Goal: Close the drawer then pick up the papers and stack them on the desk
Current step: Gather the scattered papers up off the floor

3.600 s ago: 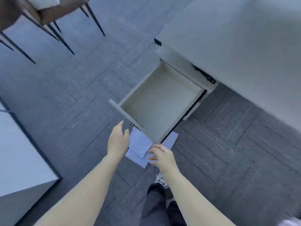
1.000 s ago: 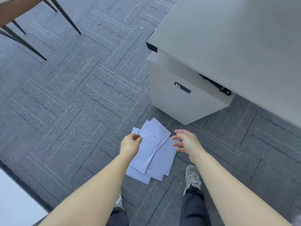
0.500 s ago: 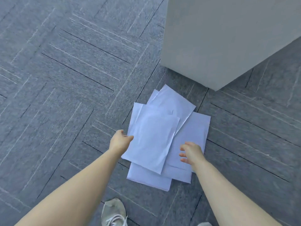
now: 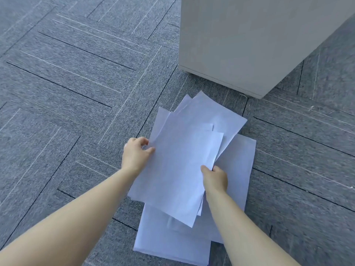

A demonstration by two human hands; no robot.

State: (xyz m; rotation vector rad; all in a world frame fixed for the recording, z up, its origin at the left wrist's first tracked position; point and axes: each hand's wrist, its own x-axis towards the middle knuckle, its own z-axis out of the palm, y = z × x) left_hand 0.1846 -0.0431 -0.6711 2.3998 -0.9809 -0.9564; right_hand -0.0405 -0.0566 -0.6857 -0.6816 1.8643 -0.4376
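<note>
- Drawer cabinet (image 4: 249,41): front flush, standing just beyond the papers; open grey carpet (image 4: 67,83) lies to the left.
- Papers (image 4: 182,166): loose overlapping sheets on the carpet.
- Left hand (image 4: 134,152): pinching the top sheets' left edge.
- Right hand (image 4: 215,177): gripping their right edge.

Both my bare forearms reach forward from the lower edge, toward twelve o'clock. My left hand (image 4: 135,154) sits at about ten o'clock of my right hand (image 4: 215,178); each is curled, thumb on top, pinching a sheet's edge.
</note>
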